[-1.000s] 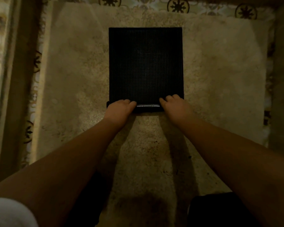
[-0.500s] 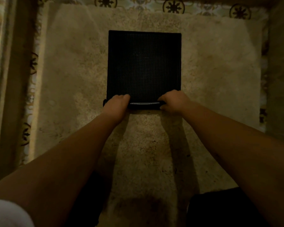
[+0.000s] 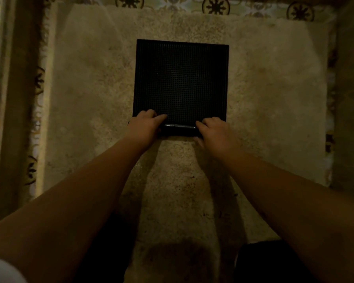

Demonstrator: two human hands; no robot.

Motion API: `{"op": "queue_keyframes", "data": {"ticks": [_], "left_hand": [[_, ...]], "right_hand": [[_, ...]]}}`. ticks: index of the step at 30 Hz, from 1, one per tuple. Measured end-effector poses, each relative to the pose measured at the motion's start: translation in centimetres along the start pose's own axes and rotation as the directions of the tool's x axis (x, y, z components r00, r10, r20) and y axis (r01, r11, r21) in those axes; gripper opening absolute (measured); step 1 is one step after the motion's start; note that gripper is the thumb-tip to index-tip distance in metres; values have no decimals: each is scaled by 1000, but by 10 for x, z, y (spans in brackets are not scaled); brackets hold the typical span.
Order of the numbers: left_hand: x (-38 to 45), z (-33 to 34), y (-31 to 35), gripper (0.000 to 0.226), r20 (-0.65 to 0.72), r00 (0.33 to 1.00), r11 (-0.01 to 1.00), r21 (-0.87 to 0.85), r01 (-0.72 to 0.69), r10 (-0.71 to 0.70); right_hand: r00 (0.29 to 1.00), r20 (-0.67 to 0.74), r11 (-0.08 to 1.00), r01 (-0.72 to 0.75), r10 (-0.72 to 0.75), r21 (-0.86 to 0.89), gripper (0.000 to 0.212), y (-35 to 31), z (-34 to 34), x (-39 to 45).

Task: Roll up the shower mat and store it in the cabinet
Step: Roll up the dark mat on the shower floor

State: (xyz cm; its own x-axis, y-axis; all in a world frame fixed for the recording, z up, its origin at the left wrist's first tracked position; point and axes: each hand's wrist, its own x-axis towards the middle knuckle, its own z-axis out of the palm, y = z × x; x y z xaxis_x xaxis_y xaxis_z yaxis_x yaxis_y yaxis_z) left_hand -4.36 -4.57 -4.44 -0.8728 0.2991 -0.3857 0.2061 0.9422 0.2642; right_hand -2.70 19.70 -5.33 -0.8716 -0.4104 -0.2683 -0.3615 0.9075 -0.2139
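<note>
Fingers (image 3: pixel 159 117) clamp the shower mat (image 3: pixel 181 82) roll — lying left-right.

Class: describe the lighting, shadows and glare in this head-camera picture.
Head view: dim, warm light; the black mat shows little texture; a thin glare streak lies on its rolled edge; forearm shadows fall on the beige rug; frame edges bend and blur.

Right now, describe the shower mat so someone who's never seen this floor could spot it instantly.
A large pale shaggy rug covers most of the patterned tile floor. Near its middle lies the shower mat, its near edge curled into a short roll under the left hand and right hand. It is the only black, grid-textured square there.
</note>
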Motion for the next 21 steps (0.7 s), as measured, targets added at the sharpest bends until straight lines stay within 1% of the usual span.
{"op": "queue_keyframes", "data": {"ticks": [2, 5, 8, 10, 12, 15, 18, 21], "left_hand": [[-5, 0, 5, 40, -54, 998, 999, 46, -19, 22], [-18, 4, 6, 36, -121, 990, 995, 75, -65, 73], [-22, 7, 6, 40, -152, 982, 993, 42, -109, 114], [-17, 6, 1, 40, -138, 977, 987, 30, -160, 163], [-13, 6, -5, 43, -105, 977, 981, 63, -182, 188], [-7, 9, -4, 50, -47, 989, 980, 145, -135, 143], [3, 5, 6, 41, -28, 995, 976, 200, -89, 96], [13, 0, 12, 34, -11, 997, 976, 207, -74, 78]], "right_hand": [[997, 73, 997, 11, -6, -78, 46, 0, -6, 6], [985, 166, 998, -40, 48, -50, 44, -2, -11, 13], [987, 141, 996, -85, 81, 23, 51, -4, -15, 13], [990, 123, 995, -80, 73, 52, 40, -2, -18, 13], [990, 116, 993, -93, 84, 76, 29, 3, -20, 17], [984, 145, 987, -117, 100, 109, 28, 7, -17, 23], [984, 162, 989, -96, 78, 111, 40, 6, -10, 23], [989, 104, 992, -110, 104, 54, 57, 3, -6, 15]]}}
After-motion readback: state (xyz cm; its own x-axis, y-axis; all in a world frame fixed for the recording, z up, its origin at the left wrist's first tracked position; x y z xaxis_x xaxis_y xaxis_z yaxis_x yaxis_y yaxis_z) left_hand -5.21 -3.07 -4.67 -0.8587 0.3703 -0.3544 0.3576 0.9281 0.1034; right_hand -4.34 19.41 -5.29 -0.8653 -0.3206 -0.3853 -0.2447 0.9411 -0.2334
